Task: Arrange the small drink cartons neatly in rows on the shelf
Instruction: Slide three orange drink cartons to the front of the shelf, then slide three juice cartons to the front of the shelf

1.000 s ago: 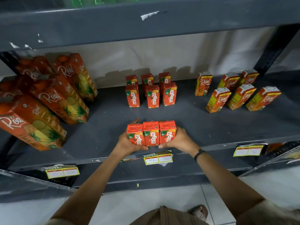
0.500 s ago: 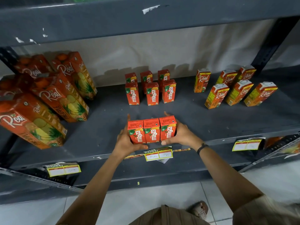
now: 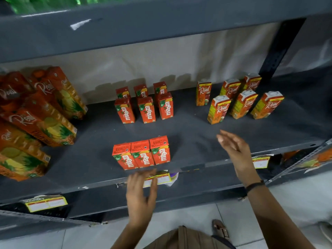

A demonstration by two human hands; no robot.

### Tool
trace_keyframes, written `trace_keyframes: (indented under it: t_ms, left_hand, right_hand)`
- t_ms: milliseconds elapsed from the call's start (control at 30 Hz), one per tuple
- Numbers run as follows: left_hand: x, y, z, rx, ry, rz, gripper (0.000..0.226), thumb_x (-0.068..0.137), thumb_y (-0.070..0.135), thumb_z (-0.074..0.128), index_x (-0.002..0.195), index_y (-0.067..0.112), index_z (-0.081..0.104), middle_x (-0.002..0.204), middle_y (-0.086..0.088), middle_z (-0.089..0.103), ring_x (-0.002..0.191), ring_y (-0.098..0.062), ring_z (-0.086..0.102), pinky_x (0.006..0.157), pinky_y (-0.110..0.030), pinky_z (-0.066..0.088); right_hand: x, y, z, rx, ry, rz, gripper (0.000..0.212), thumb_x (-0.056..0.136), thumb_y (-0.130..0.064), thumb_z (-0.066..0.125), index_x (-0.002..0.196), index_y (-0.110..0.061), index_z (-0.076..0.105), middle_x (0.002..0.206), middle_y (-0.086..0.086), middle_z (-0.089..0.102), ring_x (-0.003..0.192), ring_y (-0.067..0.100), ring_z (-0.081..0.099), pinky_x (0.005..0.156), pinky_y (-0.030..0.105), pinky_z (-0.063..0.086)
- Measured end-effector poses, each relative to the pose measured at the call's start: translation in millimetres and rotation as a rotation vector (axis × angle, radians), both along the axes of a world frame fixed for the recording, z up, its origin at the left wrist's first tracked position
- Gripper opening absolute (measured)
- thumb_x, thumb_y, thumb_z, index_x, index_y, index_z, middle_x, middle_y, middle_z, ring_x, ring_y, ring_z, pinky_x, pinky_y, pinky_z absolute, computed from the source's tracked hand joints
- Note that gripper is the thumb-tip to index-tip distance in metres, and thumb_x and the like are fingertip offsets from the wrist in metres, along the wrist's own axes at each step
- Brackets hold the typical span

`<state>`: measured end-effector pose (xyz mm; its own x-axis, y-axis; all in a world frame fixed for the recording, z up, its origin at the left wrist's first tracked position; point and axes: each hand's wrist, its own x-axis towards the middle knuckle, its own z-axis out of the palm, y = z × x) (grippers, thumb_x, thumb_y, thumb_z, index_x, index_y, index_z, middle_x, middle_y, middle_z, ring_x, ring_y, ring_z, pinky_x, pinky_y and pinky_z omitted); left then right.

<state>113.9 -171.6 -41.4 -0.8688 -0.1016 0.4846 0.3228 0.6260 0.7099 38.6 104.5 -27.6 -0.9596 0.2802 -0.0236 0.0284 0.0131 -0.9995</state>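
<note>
Both hands empty, fingers loosely spread

The left hand (image 3: 142,193) hovers at the shelf (image 3: 197,141) edge just below a row of three Maaza cartons (image 3: 142,152) standing touching near the front; the right hand (image 3: 235,151) hangs apart to their right. Six more Maaza cartons (image 3: 144,105) stand behind.

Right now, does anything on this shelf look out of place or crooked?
Yes. The front trio of Maaza cartons stands near the shelf edge, apart from the back rows, and runs slightly aslant. The small Real cartons sit unevenly spaced, facing different ways.
</note>
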Motion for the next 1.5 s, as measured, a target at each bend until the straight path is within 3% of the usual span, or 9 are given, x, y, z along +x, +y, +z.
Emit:
trace_keyframes:
  t_ms: [167,367,500,567,700,933,1133,1367,1500]
  left_hand:
    - [-28.5,93.5,5.0,-0.08,-0.01,-0.266,0.022,0.089,0.031,0.053,0.109,0.026,0.058,0.104,0.005,0.064,0.103,-0.005,0.052,0.092,-0.016,0.038]
    - [-97.0,171.8,6.0,0.048,-0.116,-0.186,0.054,0.081,0.023,0.067,0.13,0.02,0.045,0.131,0.01,0.045,0.123,-0.004,0.039,0.105,-0.016,0.03]
    - [-155.3,202.0,14.1,0.321,-0.349,-0.107,0.079,0.074,0.004,0.073,0.139,0.009,0.03,0.143,-0.006,0.039,0.13,-0.022,0.04,0.102,-0.032,0.038]
    - [-177.1,210.6,21.1,0.451,-0.473,-0.151,0.081,0.073,0.0,0.072,0.14,0.007,0.026,0.143,-0.015,0.041,0.129,-0.029,0.043,0.101,-0.036,0.04]
    - [-198.0,219.6,23.8,0.304,-0.517,-0.158,0.063,0.073,0.009,0.075,0.128,0.008,0.043,0.128,-0.016,0.057,0.118,-0.031,0.054,0.101,-0.044,0.044]
    - [-201.8,239.7,19.4,0.225,-0.461,-0.109,0.061,0.071,0.014,0.077,0.125,0.007,0.049,0.123,-0.017,0.061,0.114,-0.03,0.057,0.09,-0.031,0.042]
    - [-206.7,267.2,17.8,0.272,-0.581,-0.169,0.07,0.069,0.014,0.079,0.13,0.013,0.043,0.13,-0.011,0.057,0.113,-0.017,0.053,0.09,-0.027,0.04]
    - [-219.7,269.8,28.6,0.387,-0.759,-0.233,0.071,0.064,0.0,0.079,0.127,0.011,0.047,0.126,-0.014,0.059,0.115,-0.025,0.056,0.094,-0.039,0.048]
    - [-229.4,262.9,36.4,0.324,-0.845,-0.299,0.074,0.064,-0.002,0.079,0.128,0.014,0.045,0.121,-0.01,0.061,0.104,-0.019,0.058,0.067,-0.024,0.052]
  right_hand:
    - [-11.5,65.8,1.9,-0.242,-0.007,-0.259,0.018,0.087,-0.009,0.063,0.105,-0.011,0.065,0.099,0.001,0.067,0.096,0.015,0.063,0.082,0.025,0.05]
    - [-41.6,164.2,-4.3,-0.2,-0.03,-0.403,0.028,0.083,0.005,0.065,0.103,-0.015,0.062,0.093,0.003,0.061,0.08,0.008,0.062,0.083,0.027,0.051]
    - [-71.0,208.6,-1.7,-0.034,-0.075,-0.224,0.063,0.077,0.008,0.069,0.133,-0.004,0.044,0.09,-0.002,0.052,0.082,0.01,0.053,0.074,0.012,0.051]
    - [-83.1,217.1,2.8,0.049,-0.088,-0.089,0.073,0.074,0.005,0.073,0.138,-0.009,0.04,0.106,0.0,0.054,0.097,0.014,0.055,0.084,0.02,0.049]
    - [-102.4,220.0,8.6,0.286,-0.083,0.179,0.065,0.075,-0.007,0.076,0.132,-0.01,0.045,0.126,0.009,0.059,0.115,0.022,0.057,0.095,0.035,0.046]
    - [-126.4,219.7,11.6,0.326,-0.079,0.269,0.056,0.075,-0.01,0.077,0.125,-0.007,0.05,0.127,0.014,0.06,0.116,0.026,0.057,0.099,0.041,0.045]
    - [-148.9,214.7,17.1,0.308,-0.131,0.434,0.065,0.07,-0.001,0.079,0.127,-0.008,0.049,0.129,0.015,0.059,0.119,0.028,0.055,0.103,0.045,0.043]
    - [-173.4,211.0,28.7,0.406,-0.277,0.595,0.078,0.062,0.005,0.082,0.132,-0.007,0.047,0.13,0.015,0.058,0.122,0.029,0.053,0.106,0.048,0.041]
    - [-167.3,205.0,27.7,0.31,-0.278,0.568,0.076,0.062,0.008,0.081,0.129,-0.007,0.05,0.129,0.015,0.059,0.12,0.028,0.055,0.102,0.046,0.045]
